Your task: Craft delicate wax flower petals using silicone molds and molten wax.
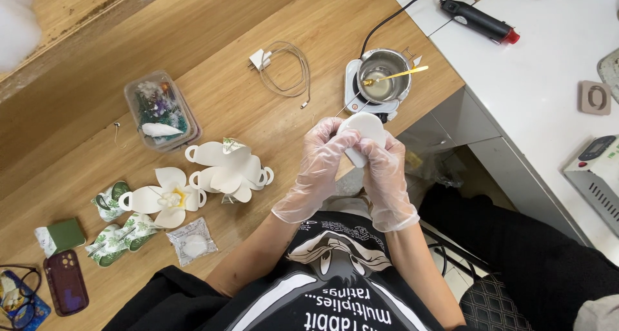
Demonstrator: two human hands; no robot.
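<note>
Both my hands wear clear plastic gloves and grip a white oval slab, held over the front edge of the wooden table. My left hand clasps its left side. My right hand holds its lower right side, fingers curled over it. Just beyond the slab stands a small metal pot on a white hot plate, with pale liquid and a gold spoon resting in it.
White flower-shaped paper boxes and green patterned ones lie to the left, beside a clear tub of dried flowers, a sachet, a phone and a charger cable. A black heat tool lies on the white counter at right.
</note>
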